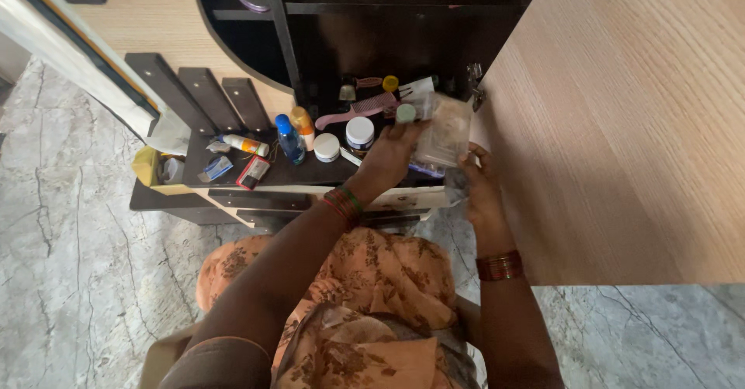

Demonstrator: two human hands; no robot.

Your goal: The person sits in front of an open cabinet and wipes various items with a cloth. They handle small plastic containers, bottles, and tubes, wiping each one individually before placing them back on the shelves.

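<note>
Dark cabinet shelf [295,173], cluttered; left hand [392,156] and right hand [475,183] both grasping clear plastic packet [446,129], mid-handling; steady two-handed hold needed.

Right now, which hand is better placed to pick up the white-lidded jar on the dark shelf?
Probably the left hand: it lies right beside the white-lidded jar. The right hand is farther off and grips the clear plastic bag from below.

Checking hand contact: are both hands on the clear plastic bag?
Yes, the left hand and right hand both grip the clear plastic bag.
</note>
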